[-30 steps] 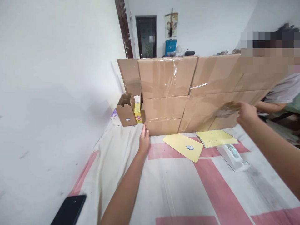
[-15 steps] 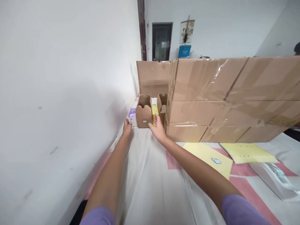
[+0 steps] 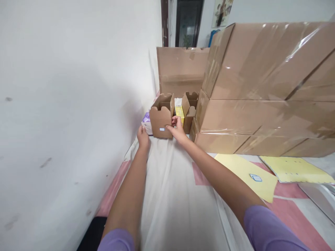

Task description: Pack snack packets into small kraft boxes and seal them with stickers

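A small open-topped cardboard box (image 3: 160, 122) with scalloped flaps and a little white label stands ahead of me. My right hand (image 3: 178, 130) grips its right front edge, thumb on the front face and fingers curled around the side. At the box's left is a purple-and-white packet (image 3: 147, 124), partly behind the box. My left hand (image 3: 143, 136) is closed at the packet's near left corner; its fingertips are partly hidden. Just beyond my right hand stands a yellow box (image 3: 179, 111), between the held box and a second open cardboard box (image 3: 190, 118).
Large taped cartons (image 3: 261, 116) are stacked on the right, and a cardboard panel (image 3: 180, 71) stands behind. The white wall (image 3: 78, 104) runs close on the left. Yellow sheets (image 3: 235, 167) with a blue-edged label (image 3: 255, 177) lie on the cloth-covered surface (image 3: 178, 209).
My view has tipped down and come closer. My right hand's fingers have curled around the small box's right edge, and the box sits slightly turned. My left hand stays at the packet.
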`<state>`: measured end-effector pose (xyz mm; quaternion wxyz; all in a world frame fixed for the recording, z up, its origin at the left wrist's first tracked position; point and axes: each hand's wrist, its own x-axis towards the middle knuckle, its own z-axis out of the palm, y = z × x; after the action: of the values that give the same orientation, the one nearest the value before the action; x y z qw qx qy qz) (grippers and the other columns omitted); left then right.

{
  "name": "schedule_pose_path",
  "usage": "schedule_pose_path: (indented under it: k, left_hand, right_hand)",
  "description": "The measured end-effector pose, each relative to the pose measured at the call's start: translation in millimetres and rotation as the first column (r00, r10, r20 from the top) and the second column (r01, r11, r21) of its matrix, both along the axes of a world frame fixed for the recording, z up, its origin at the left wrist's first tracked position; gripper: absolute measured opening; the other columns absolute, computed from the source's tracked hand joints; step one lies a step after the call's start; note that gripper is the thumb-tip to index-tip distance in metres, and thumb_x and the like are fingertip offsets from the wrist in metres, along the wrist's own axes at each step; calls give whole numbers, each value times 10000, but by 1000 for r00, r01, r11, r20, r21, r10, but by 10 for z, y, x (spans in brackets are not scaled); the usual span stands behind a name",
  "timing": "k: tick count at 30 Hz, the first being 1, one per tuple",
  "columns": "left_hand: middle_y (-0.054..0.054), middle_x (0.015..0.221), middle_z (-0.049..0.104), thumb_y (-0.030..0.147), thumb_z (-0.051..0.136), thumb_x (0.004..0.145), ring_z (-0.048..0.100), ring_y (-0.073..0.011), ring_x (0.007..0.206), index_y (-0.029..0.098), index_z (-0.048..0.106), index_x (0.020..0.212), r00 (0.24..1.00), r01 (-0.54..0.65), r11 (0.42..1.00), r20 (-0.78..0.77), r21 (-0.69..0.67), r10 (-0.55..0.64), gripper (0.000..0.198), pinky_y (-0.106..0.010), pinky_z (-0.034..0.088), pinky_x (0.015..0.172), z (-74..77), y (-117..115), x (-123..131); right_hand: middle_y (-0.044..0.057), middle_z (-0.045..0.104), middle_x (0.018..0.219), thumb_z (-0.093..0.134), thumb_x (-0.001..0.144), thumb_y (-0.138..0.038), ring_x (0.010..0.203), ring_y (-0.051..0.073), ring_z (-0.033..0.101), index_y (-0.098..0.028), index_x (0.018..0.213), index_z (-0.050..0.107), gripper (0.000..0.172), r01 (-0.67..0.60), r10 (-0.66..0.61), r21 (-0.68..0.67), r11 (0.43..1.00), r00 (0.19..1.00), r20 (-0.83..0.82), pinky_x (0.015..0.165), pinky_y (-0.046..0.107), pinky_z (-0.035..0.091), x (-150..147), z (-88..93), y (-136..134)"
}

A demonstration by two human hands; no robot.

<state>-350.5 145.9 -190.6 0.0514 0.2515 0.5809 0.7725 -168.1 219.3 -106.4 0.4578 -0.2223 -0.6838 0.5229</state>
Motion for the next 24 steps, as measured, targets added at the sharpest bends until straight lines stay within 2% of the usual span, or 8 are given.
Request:
schedule_pose_path:
  k: [5, 10, 15, 18, 21, 24]
  left_hand:
    - [-82, 1175, 651, 413, 611, 949, 653, -200, 998, 162, 613, 1199, 997, -51, 997, 69, 62, 47, 354, -414, 575, 857, 189, -590, 287]
    - [-67, 1103, 663, 419, 604, 952, 657, -176, 921, 156, 619, 1163, 991, -41, 993, 135, 109, 26, 337, -378, 579, 804, 459, -1388, 817]
    - [-22, 947, 676, 420, 658, 912, 642, -136, 800, 160, 645, 1048, 984, -15, 986, 178, 166, -16, 294, -308, 555, 731, 743, -2214, 1649]
    - [-9, 960, 713, 436, 784, 784, 665, -141, 846, 216, 677, 1033, 972, 49, 982, 217, 180, -89, 349, -270, 542, 768, 843, -2580, 2213]
    - [-22, 939, 741, 474, 843, 694, 687, -180, 848, 219, 709, 978, 935, 186, 972, 278, 147, -221, 404, -297, 554, 771, 885, -2763, 2713]
    - [-15, 836, 712, 462, 810, 751, 661, -161, 730, 173, 697, 921, 868, 341, 935, 348, 97, -353, 354, -308, 558, 690, 885, -2794, 3142]
  right_hand:
    - [-35, 411, 889, 686, 674, -293, 789, 149, 443, -261, 1027, 417, 445, -219, 224, 70, 973, 972, -65, 767, 287, 406, 192, 249, -420]
    - [-27, 428, 907, 686, 732, -278, 759, 141, 439, -254, 1052, 441, 404, -363, 371, 109, 925, 926, -70, 713, 283, 396, 746, 500, -1067]
    - [-1, 469, 932, 709, 786, -259, 822, 158, 495, -236, 1061, 469, 365, -353, 372, 241, 904, 927, -37, 754, 299, 437, 1703, 569, -1878]
    - [15, 552, 914, 697, 808, -218, 804, 159, 553, -224, 979, 538, 233, -408, 418, 354, 842, 907, 51, 721, 286, 457, 2390, 494, -2341]
    - [9, 682, 875, 657, 816, -136, 806, 167, 645, -227, 963, 607, 180, -444, 423, 424, 789, 894, 149, 783, 308, 473, 3052, 393, -2728]
    - [-6, 756, 878, 651, 816, -124, 822, 177, 701, -238, 979, 645, 199, -382, 319, 466, 798, 924, 211, 843, 327, 467, 3622, 329, -3042]
